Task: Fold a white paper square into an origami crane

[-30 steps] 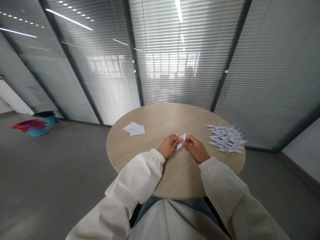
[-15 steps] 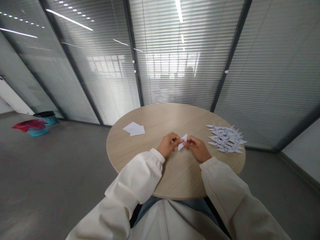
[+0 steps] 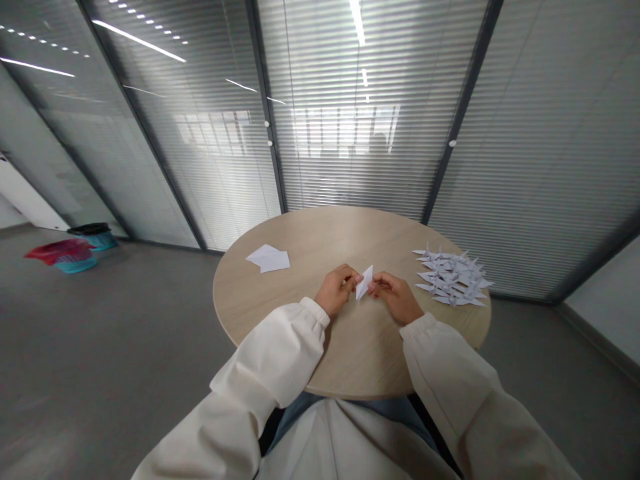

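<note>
Over the middle of a round wooden table (image 3: 280,303), my left hand (image 3: 337,291) and my right hand (image 3: 395,295) pinch a small folded white paper piece (image 3: 365,282) between them. The piece stands up on edge, pointed at the top. Both hands have their fingers curled and closed on it. A heap of several finished folded paper shapes (image 3: 451,277) lies on the table to the right of my right hand. Flat white paper sheets (image 3: 269,258) lie at the far left of the table.
Glass walls with blinds (image 3: 360,113) stand right behind the table. On the grey floor at far left sit a teal bin (image 3: 95,235) and a red-topped basket (image 3: 63,253). My cream sleeves (image 3: 280,360) reach over the near table edge.
The paper piece has turned from a flatter slant to a more upright stand between my fingers. My right hand has shifted slightly toward the left hand.
</note>
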A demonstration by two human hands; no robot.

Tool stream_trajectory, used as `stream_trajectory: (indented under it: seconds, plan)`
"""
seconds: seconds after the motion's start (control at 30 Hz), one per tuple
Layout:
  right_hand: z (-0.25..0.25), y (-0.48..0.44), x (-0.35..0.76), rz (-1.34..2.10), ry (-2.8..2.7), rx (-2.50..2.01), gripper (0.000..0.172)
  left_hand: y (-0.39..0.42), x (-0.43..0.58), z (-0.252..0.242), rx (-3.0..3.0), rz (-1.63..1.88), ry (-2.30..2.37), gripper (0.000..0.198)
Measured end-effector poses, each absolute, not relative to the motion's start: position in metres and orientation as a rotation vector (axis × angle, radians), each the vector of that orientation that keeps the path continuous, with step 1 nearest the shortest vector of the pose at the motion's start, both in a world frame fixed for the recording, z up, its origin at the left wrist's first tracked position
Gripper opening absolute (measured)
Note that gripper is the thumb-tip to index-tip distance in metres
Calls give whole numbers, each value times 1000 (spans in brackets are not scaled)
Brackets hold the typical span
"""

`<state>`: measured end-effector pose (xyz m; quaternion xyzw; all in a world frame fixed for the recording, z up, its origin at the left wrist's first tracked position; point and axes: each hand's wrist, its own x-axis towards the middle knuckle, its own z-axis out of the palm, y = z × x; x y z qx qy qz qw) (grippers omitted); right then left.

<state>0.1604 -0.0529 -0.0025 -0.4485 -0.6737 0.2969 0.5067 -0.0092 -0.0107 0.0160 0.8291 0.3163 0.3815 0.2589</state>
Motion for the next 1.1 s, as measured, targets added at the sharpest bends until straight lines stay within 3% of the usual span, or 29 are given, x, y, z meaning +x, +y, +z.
stream_trajectory:
  seconds: [0.63,1.1]
  plan:
    - [1,-54,158,805,-1476,-1089,24,-13,-9,16,2058,1008,883,35]
    - [1,-56,156,651,-1568,-1162,24,-11,-8,11,1984,939,753,33]
